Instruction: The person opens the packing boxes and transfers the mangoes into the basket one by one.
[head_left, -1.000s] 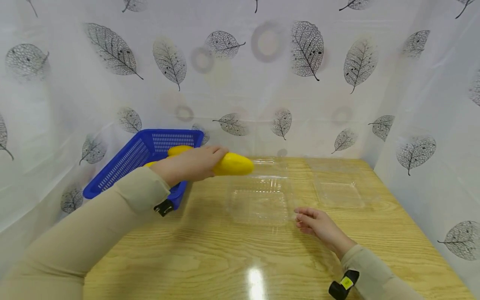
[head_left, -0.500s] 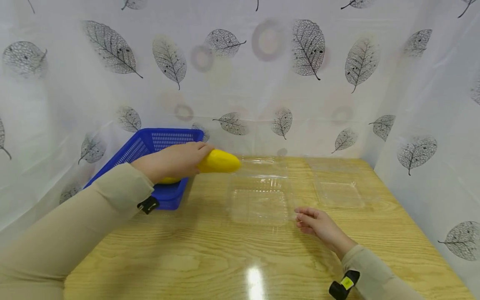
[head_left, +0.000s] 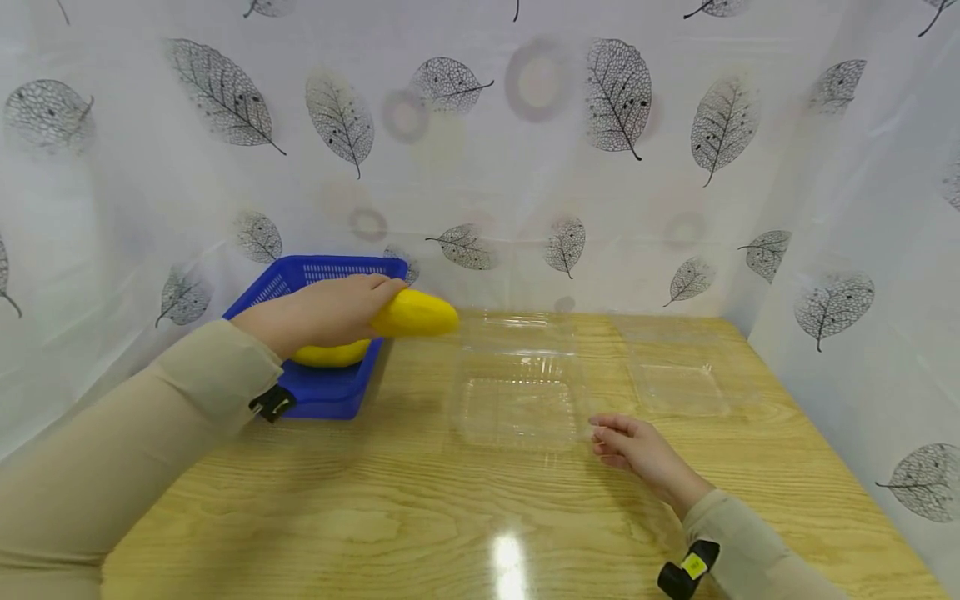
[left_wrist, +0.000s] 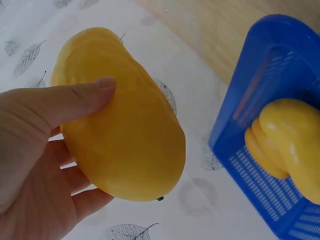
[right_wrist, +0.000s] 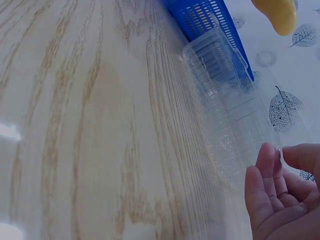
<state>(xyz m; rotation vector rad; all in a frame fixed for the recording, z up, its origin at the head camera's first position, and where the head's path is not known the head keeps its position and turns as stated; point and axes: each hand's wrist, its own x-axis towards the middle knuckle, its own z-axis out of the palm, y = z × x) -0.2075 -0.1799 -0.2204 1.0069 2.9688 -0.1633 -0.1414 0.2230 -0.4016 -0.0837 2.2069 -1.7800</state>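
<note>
My left hand (head_left: 326, 312) grips a plump yellow mango (left_wrist: 125, 120), thumb across its near face and fingers behind it. In the head view the mango is held up beside the right rim of a blue plastic basket (head_left: 330, 407). Several more yellow fruits (left_wrist: 295, 145) lie in that basket, partly hidden by my hand in the head view. A clear plastic container (head_left: 517, 408), its lid raised at the back, sits on the table. My right hand (head_left: 637, 454) pinches the container's right edge between thumb and fingertips.
A second clear plastic container (head_left: 682, 389) stands to the right on the wooden table (head_left: 420, 508). Behind the table hangs a white curtain (head_left: 480, 192) with leaf prints, which closes in on both sides.
My left hand has moved left with the mango, back toward the basket and slightly higher, uncovering more of the table. My right hand has stayed at the container's edge.
</note>
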